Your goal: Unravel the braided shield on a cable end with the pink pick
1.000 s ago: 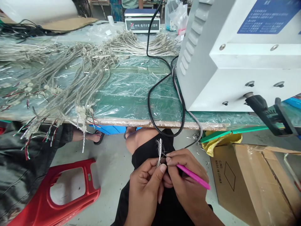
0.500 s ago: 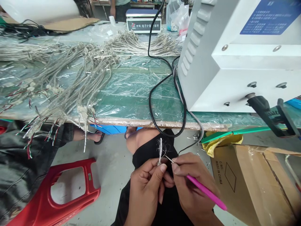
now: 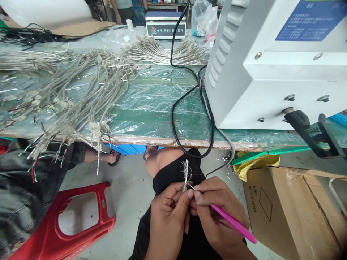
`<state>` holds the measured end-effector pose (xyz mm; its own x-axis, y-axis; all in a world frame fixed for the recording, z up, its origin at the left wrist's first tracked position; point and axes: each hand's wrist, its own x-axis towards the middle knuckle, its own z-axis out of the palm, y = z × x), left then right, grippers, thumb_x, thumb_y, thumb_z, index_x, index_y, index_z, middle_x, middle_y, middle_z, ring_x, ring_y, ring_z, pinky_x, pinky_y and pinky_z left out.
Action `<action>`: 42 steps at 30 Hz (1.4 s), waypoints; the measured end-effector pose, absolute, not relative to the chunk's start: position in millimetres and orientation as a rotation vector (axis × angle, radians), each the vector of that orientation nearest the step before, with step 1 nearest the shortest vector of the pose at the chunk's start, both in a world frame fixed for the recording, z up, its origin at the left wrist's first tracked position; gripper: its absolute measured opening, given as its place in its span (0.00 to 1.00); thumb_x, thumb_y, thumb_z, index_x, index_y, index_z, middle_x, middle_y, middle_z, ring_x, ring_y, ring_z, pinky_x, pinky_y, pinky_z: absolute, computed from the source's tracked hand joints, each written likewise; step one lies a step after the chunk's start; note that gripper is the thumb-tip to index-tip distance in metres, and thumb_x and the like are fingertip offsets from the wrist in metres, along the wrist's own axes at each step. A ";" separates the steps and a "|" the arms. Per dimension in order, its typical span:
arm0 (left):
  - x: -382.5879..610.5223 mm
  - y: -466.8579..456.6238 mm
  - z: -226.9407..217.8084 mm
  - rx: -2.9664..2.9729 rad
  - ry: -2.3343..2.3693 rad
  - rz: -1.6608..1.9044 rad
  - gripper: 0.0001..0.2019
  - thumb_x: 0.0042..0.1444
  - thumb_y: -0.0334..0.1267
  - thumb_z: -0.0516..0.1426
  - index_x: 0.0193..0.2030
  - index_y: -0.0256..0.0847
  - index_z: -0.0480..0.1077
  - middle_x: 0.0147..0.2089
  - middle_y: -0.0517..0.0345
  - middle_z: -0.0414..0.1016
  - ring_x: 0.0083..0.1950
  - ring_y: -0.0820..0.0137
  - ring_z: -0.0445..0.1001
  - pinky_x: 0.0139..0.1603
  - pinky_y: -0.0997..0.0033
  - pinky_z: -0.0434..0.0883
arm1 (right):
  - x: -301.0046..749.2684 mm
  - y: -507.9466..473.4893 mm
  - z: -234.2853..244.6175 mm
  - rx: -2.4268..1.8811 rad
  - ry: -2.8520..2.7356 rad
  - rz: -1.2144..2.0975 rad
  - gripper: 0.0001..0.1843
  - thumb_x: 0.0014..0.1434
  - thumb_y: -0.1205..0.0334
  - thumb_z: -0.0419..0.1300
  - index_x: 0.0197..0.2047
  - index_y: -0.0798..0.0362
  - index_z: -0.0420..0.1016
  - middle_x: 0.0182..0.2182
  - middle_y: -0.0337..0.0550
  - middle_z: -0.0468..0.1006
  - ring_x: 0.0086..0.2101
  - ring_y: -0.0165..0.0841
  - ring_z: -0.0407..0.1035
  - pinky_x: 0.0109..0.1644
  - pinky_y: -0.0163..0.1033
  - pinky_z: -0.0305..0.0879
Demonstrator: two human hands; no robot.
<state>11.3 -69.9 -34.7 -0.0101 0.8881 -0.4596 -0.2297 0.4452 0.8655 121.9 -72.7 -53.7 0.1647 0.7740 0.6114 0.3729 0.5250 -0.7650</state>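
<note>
My left hand (image 3: 172,213) pinches a shielded cable (image 3: 186,171) between thumb and fingers. The cable's stripped end points up, with fine silvery strands fraying out around a foil-like core. My right hand (image 3: 221,213) is closed around a tool with a pink handle (image 3: 234,224) and a thin metal shaft, held like a pen. The shaft's tip lies at the base of the frayed strands, close beside my left thumb. What kind of tip it has is too small to make out. Both hands are above my lap, in front of the table edge.
Bundles of clear-jacketed cables (image 3: 108,72) lie on the plastic-covered green table (image 3: 146,115), some hanging over its edge. A white machine (image 3: 238,86), a looped black cord (image 3: 173,119) and a scale (image 3: 166,29) stand there too. Below are a red stool (image 3: 104,224) and a cardboard box (image 3: 268,206). Another person sits left.
My right hand and the pink tool have shifted slightly left and down, bringing the tip to the cable. The frayed strands are spread wider. A person in the background has moved left.
</note>
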 end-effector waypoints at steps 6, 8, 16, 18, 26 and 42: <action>12.3 -69.1 -32.0 0.689 1.302 0.995 0.14 0.54 0.47 0.65 0.34 0.36 0.80 0.16 0.65 0.66 0.14 0.84 0.52 0.15 0.83 0.48 | 121.8 -72.7 -54.8 -1.078 -1.454 0.388 0.13 0.54 0.81 0.61 0.34 0.53 0.73 0.31 0.41 0.76 0.33 0.31 0.75 0.34 0.38 0.75; 12.3 -69.2 -32.1 0.689 1.298 0.996 0.14 0.54 0.47 0.65 0.34 0.36 0.80 0.17 0.64 0.67 0.14 0.83 0.52 0.15 0.83 0.48 | 121.3 -72.7 -54.7 -1.083 -1.454 0.377 0.12 0.54 0.81 0.61 0.33 0.53 0.73 0.31 0.41 0.76 0.32 0.31 0.74 0.33 0.38 0.74; 9.2 -69.9 -38.9 0.682 1.262 0.969 0.16 0.53 0.50 0.65 0.36 0.37 0.80 0.17 0.66 0.64 0.16 0.82 0.53 0.15 0.82 0.52 | 120.1 -66.7 -48.2 -1.059 -1.563 0.298 0.13 0.53 0.83 0.61 0.33 0.54 0.74 0.31 0.42 0.78 0.32 0.29 0.73 0.34 0.38 0.74; 8.9 -70.2 -39.3 0.684 1.248 0.964 0.16 0.54 0.50 0.65 0.36 0.36 0.80 0.18 0.66 0.64 0.16 0.82 0.53 0.15 0.83 0.52 | 120.6 -67.9 -48.4 -1.052 -1.565 0.292 0.14 0.53 0.83 0.61 0.34 0.53 0.74 0.31 0.41 0.78 0.32 0.30 0.72 0.33 0.38 0.74; 12.9 -71.4 -34.3 0.658 1.267 1.044 0.10 0.57 0.42 0.63 0.40 0.36 0.75 0.17 0.63 0.73 0.13 0.82 0.58 0.14 0.85 0.54 | 125.3 -76.2 -50.8 -1.074 -1.399 0.341 0.21 0.58 0.81 0.58 0.49 0.51 0.78 0.36 0.43 0.76 0.32 0.29 0.73 0.27 0.34 0.72; 9.6 -77.8 -44.8 0.754 1.205 1.015 0.11 0.60 0.43 0.60 0.39 0.43 0.60 0.19 0.65 0.74 0.12 0.82 0.57 0.14 0.86 0.52 | 127.2 -73.0 -61.8 -1.164 -1.330 0.583 0.13 0.68 0.65 0.52 0.41 0.52 0.79 0.31 0.40 0.74 0.29 0.29 0.70 0.30 0.35 0.66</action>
<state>9.6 -77.8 -44.8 0.0441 0.9223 -0.3840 -0.2225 0.3838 0.8962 127.2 -73.0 -61.8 0.2168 0.8750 0.4329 0.2747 0.3709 -0.8871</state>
